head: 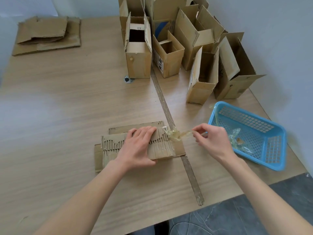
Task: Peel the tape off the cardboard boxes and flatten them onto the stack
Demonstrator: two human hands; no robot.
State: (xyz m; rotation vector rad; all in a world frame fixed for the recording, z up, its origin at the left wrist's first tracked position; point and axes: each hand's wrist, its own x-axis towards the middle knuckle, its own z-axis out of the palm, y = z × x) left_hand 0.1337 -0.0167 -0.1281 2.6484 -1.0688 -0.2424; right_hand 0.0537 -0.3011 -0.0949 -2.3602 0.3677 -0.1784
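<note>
A flattened cardboard box [111,145] with torn, ribbed faces lies on the wooden table [67,107] in front of me. My left hand [138,146] rests on it, fingers over its far edge and thumb against its near edge. A strip of clear yellowish tape [177,134] stretches from the box's right end. My right hand [211,139] pinches the tape's free end just to the right of the box. A stack of flattened cardboard [49,34] lies at the table's far left corner.
Several upright open cardboard boxes [169,48] crowd the far right of the table. A blue plastic basket [250,134] with crumpled tape scraps sits at the right edge. A worn seam strip [169,119] runs down the table, with a round hole [128,79] beside it.
</note>
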